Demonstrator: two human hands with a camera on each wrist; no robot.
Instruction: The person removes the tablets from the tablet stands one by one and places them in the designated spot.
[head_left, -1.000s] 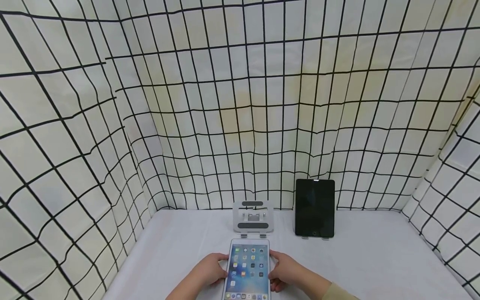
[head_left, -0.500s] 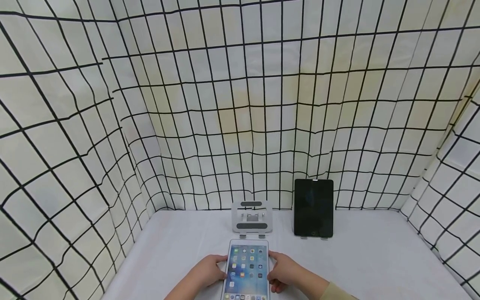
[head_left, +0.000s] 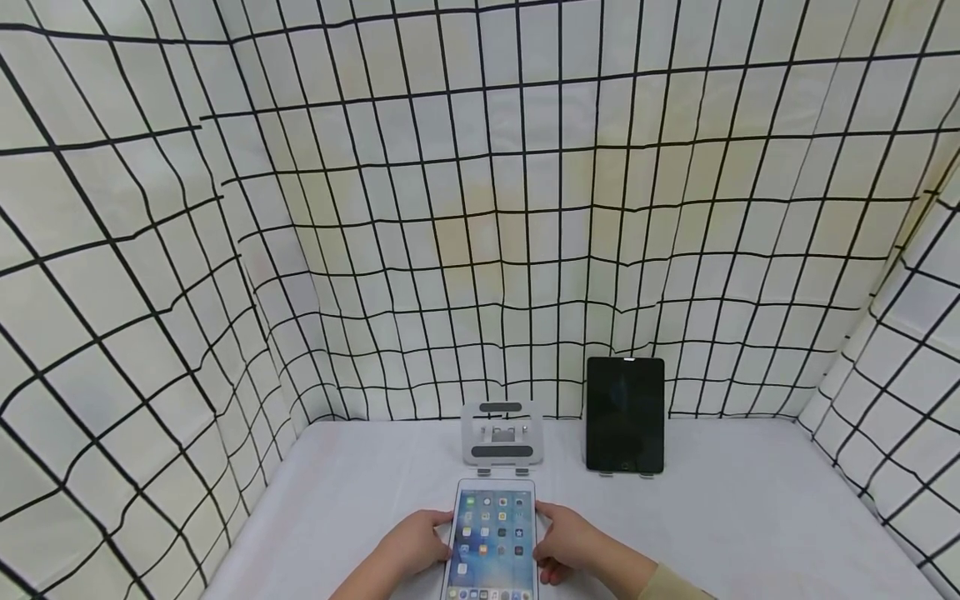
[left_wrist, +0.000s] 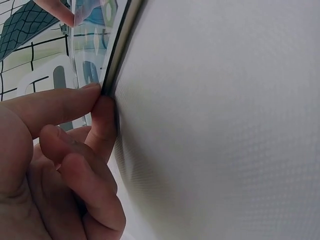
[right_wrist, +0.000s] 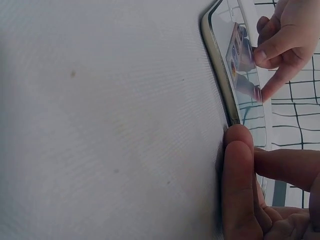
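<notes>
A white-framed tablet [head_left: 491,533] with a lit screen of app icons lies face up at the front middle of the white table. My left hand [head_left: 415,544] holds its left edge; in the left wrist view the thumb and forefinger pinch that edge [left_wrist: 114,60] while the other fingers curl below. From the other side, my right hand [head_left: 568,540] grips the right edge. The right wrist view shows fingertips [right_wrist: 238,150] at the tablet's side, close over the cloth, and the left hand [right_wrist: 287,42] across the glossy screen. The tablet's underside is hidden.
Just beyond the tablet's top edge stands a grey tablet stand [head_left: 502,432] with dark pads and two small front lips. To its right, a dark-screened black tablet [head_left: 626,415] leans upright on similar lips. White cloth walls with black grid lines [head_left: 465,250] enclose the table [head_left: 735,517].
The whole view shifts slightly, with the things drifting a little left in it. Both hands keep their hold on the tablet, which stays in place before the stand.
</notes>
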